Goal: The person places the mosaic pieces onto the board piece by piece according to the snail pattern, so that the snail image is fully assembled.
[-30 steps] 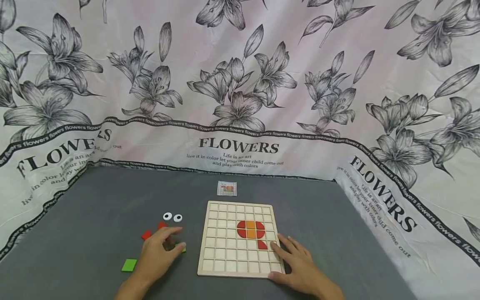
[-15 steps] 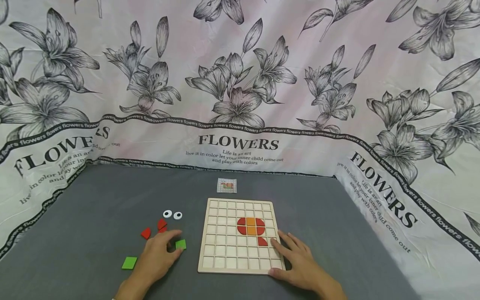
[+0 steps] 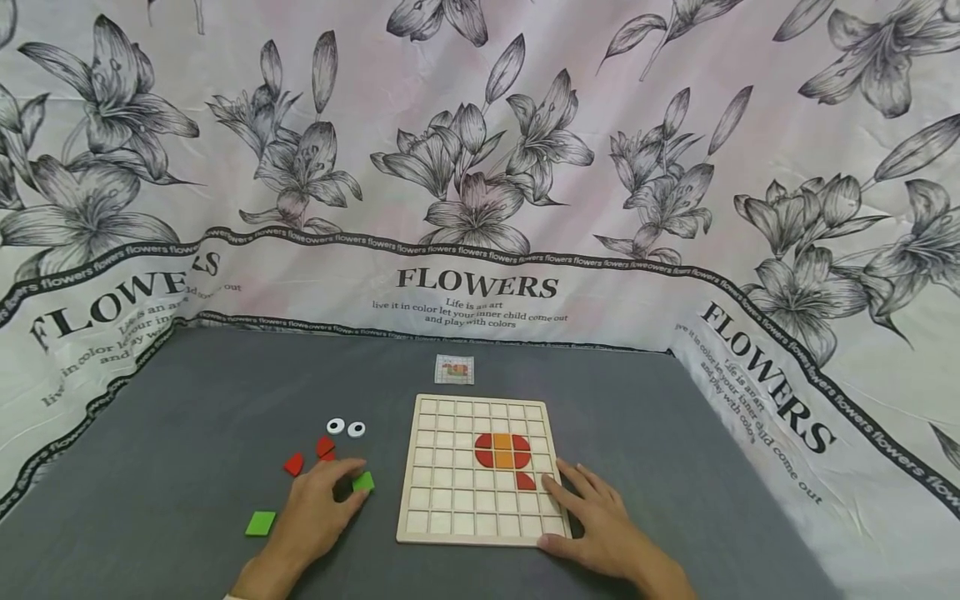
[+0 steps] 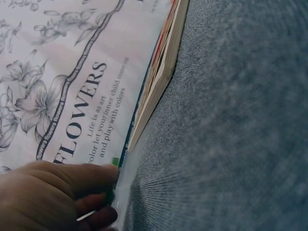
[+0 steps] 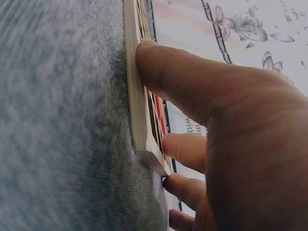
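My left hand (image 3: pixel 313 507) pinches a green square tile (image 3: pixel 363 482) between thumb and index finger, low over the table. In the left wrist view the thumb hides most of the green tile (image 4: pixel 115 162). My right hand (image 3: pixel 600 523) rests at the near right corner of a wooden grid board (image 3: pixel 435 504), its thumb on the front edge and its fingers spread along the right side. On the board, red quarter-round tiles (image 3: pixel 483 451) flank orange square tiles (image 3: pixel 502 451). A separate red quarter-round tile (image 3: pixel 526 482) lies near the right index fingertip.
Another green square tile (image 3: pixel 260 524) lies left of my left wrist. Beyond that hand are red tiles (image 3: pixel 294 464) and two white eye discs (image 3: pixel 336 427). A small picture card (image 3: pixel 454 369) lies behind the board, before a flower-printed cloth backdrop (image 3: pixel 480 300).
The left thumb and index finger have closed in on the green tile, which now shows between them. The head view has shifted slightly. My right hand stays at the board's corner.
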Motion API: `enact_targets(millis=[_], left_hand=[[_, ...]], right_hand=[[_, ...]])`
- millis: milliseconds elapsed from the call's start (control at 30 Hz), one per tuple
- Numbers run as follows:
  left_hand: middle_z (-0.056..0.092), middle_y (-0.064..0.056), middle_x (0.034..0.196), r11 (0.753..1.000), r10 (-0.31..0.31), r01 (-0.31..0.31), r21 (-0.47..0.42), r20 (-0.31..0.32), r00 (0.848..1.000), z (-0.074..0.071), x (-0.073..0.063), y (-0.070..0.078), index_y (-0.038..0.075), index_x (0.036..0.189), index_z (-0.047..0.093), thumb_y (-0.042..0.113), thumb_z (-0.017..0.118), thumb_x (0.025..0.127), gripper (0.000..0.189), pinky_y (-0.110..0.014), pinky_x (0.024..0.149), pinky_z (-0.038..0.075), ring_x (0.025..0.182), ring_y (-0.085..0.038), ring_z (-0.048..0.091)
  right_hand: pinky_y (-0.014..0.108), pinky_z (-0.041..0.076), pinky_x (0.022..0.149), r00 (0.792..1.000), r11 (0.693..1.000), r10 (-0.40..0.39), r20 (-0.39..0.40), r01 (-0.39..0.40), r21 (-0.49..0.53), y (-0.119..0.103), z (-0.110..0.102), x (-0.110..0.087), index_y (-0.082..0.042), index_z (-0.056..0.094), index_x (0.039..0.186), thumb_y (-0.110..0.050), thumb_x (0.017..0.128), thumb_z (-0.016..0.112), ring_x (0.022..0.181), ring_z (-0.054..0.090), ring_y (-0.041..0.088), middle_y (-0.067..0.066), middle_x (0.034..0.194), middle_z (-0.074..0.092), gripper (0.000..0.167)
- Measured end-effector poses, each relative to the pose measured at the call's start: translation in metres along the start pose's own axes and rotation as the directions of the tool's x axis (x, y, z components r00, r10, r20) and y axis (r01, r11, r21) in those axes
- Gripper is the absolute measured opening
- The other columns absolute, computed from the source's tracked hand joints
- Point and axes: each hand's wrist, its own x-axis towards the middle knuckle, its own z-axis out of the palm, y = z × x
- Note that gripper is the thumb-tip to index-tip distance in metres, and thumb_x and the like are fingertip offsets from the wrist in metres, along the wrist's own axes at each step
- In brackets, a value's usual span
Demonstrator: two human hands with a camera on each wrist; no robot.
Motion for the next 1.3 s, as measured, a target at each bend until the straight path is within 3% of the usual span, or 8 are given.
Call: enact_targets(millis=[100, 267, 533, 767, 1067, 1300], left_hand=[[0.069, 0.001, 0.093, 0.999, 0.032, -0.032, -0.015, -0.045, 0.998, -0.001, 0.000, 0.000, 0.006, 0.101, 0.073, -0.001, 0.087, 0.064, 0.040, -0.040, 0.076, 0.052, 0.088, -0.016, 0.065], [0.069, 0.003, 0.093, 0.997, 0.065, -0.069, -0.040, -0.095, 0.993, -0.001, 0.002, 0.004, 0.007, 0.099, 0.074, -0.003, 0.087, 0.063, 0.040, -0.034, 0.069, 0.053, 0.079, -0.011, 0.065], [0.069, 0.004, 0.094, 0.970, 0.183, -0.207, -0.126, -0.175, 0.967, 0.000, 0.012, 0.021, 0.009, 0.098, 0.074, -0.011, 0.084, 0.061, 0.043, -0.023, 0.063, 0.050, 0.074, -0.010, 0.061], [0.069, 0.000, 0.092, 0.933, 0.275, -0.306, -0.190, -0.172, 0.946, 0.010, 0.025, 0.036, 0.004, 0.099, 0.073, -0.011, 0.083, 0.064, 0.039, -0.029, 0.064, 0.050, 0.076, -0.012, 0.060], [0.069, 0.001, 0.090, 0.901, 0.330, -0.364, -0.234, -0.173, 0.928, 0.024, 0.041, 0.059, 0.003, 0.095, 0.073, -0.010, 0.084, 0.065, 0.035, -0.031, 0.064, 0.051, 0.075, -0.016, 0.061], [0.070, -0.003, 0.092, 0.884, 0.352, -0.383, -0.268, -0.159, 0.923, 0.035, 0.049, 0.075, 0.002, 0.095, 0.073, -0.008, 0.083, 0.067, 0.031, -0.032, 0.067, 0.053, 0.078, -0.017, 0.063]], right_hand=[[0.067, 0.018, 0.100, 1.000, 1.000, -0.007, 0.000, 0.007, -0.005, -0.002, -0.001, 0.001, -0.014, 0.049, 0.143, -0.064, 0.082, 0.061, 0.136, 0.024, 0.043, 0.013, 0.152, 0.032, 0.080], [0.067, 0.017, 0.100, 1.000, 1.000, -0.003, 0.010, 0.003, 0.002, -0.002, -0.001, 0.001, -0.014, 0.048, 0.144, -0.065, 0.082, 0.061, 0.136, 0.023, 0.043, 0.013, 0.152, 0.032, 0.081], [0.068, 0.017, 0.100, 1.000, 1.000, -0.014, 0.013, 0.014, 0.009, 0.002, 0.002, -0.004, -0.012, 0.048, 0.144, -0.065, 0.083, 0.061, 0.136, 0.023, 0.045, 0.014, 0.152, 0.031, 0.081], [0.068, 0.017, 0.100, 1.000, 1.000, 0.008, 0.001, -0.008, 0.022, 0.003, 0.004, -0.005, -0.013, 0.049, 0.143, -0.064, 0.082, 0.062, 0.137, 0.022, 0.044, 0.013, 0.152, 0.031, 0.081], [0.067, 0.017, 0.100, 1.000, 1.000, -0.009, -0.005, 0.009, 0.009, 0.002, 0.000, -0.002, -0.012, 0.049, 0.143, -0.064, 0.082, 0.062, 0.136, 0.023, 0.044, 0.014, 0.152, 0.032, 0.081], [0.067, 0.018, 0.099, 1.000, 1.000, -0.018, -0.010, 0.018, 0.007, 0.002, 0.000, -0.001, -0.012, 0.049, 0.143, -0.064, 0.082, 0.062, 0.136, 0.023, 0.044, 0.014, 0.152, 0.032, 0.081]])
